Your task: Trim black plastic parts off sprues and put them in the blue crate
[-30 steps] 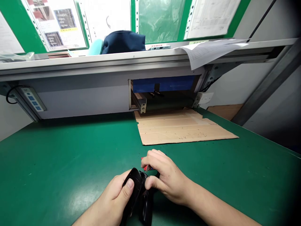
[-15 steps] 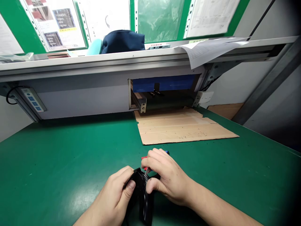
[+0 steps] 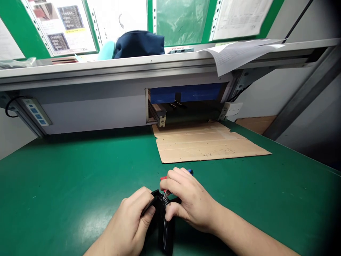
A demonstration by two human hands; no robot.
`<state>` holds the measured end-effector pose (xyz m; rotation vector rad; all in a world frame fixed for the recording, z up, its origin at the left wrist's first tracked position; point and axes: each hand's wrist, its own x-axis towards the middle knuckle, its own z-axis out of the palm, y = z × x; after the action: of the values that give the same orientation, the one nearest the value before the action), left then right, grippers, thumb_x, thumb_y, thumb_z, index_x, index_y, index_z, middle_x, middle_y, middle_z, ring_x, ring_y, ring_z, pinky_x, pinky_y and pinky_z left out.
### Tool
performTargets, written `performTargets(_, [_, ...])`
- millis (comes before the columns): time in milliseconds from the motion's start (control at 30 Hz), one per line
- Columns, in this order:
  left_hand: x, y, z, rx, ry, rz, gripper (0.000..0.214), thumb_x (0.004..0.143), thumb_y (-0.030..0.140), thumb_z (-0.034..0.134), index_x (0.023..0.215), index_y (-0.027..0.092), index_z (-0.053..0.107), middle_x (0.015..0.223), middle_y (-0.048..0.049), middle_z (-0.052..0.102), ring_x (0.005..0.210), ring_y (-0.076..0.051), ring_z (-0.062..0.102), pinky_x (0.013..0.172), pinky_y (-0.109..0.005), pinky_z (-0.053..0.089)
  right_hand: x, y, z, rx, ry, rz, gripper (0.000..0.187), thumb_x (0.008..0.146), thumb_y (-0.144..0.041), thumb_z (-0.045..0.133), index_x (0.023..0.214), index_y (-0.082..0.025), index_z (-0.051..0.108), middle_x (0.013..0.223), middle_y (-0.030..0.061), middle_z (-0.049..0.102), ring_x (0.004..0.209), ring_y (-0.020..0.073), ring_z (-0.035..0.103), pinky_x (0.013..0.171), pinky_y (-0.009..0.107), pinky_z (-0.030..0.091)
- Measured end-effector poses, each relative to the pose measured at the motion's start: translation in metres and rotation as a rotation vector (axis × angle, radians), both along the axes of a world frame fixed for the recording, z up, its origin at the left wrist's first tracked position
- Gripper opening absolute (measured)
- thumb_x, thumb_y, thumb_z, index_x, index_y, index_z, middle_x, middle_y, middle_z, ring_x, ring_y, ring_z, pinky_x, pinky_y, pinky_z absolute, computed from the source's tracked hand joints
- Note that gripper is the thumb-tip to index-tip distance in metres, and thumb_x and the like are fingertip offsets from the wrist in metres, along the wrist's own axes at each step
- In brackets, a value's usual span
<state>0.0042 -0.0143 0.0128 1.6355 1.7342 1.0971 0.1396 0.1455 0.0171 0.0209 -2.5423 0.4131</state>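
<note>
1. We had the black part (image 3: 162, 220) at the lower centre of the frame, held up over the green worktop (image 3: 66, 177). It looked curved, with fine ridges near its top; we could not tell whether it was one piece or several.
2. Our left hand (image 3: 135, 213) pinched its left edge, thumb in front and fingers behind.
3. Our right hand (image 3: 189, 199) was curled round a tool (image 3: 166, 195), most of it hidden. We saw red beside the forefinger, blue beyond the knuckles and a metal tip pointing down at the ridges. The thumb was bent close to the black part; contact there was unclear.
4. Progress, our judgement: underway, not finished. Done: part gripped, tool brought to its ridged area. Left: the tool had not yet been parted from the work, and we could not tell how much of the ridged stretch remained.
5. A cardboard sheet (image 3: 207, 144) lay right of centre, well apart from the part.
</note>
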Motion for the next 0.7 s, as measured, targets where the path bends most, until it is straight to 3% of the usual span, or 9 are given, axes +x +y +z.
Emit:
performTargets(167, [0.001, -0.002, -0.003, 0.027, -0.031, 0.064, 0.031, 0.100, 0.039, 0.029, 0.086, 0.020, 0.050, 0.083, -0.0027, 0.050, 0.076, -0.017, 0.046, 0.070, -0.029, 0.034, -0.001, 0.004, -0.002, 0.082, -0.021, -0.033, 0.073, 0.090, -0.078, 0.020, 0.090, -0.016, 0.059, 0.078, 0.0035, 0.048, 0.069, 0.0186, 0.037, 0.064, 0.030, 0.024])
performTargets(500, [-0.001, -0.002, -0.001, 0.146, 0.110, 0.048, 0.026, 0.098, 0.032, 0.030, 0.084, 0.021, 0.049, 0.093, -0.0051, 0.052, 0.076, -0.017, 0.045, 0.069, -0.028, 0.035, -0.001, 0.005, -0.004, 0.050, -0.010, -0.039, 0.073, 0.090, -0.078, 0.019, 0.091, -0.016, 0.059, 0.079, 0.0034, 0.047, 0.071, 0.0193, 0.037, 0.065, 0.030, 0.024])
performTargets(700, [0.011, -0.002, 0.001, -0.006, -0.370, 0.215, 0.037, 0.096, 0.051, 0.033, 0.083, 0.020, 0.049, 0.062, 0.0006, 0.053, 0.057, -0.015, 0.049, 0.062, -0.026, 0.039, -0.003, 0.003, -0.006, 0.120, -0.015, -0.084, 0.079, 0.085, -0.083, 0.017, 0.090, -0.016, 0.059, 0.079, 0.0037, 0.046, 0.070, 0.0196, 0.036, 0.065, 0.031, 0.024])
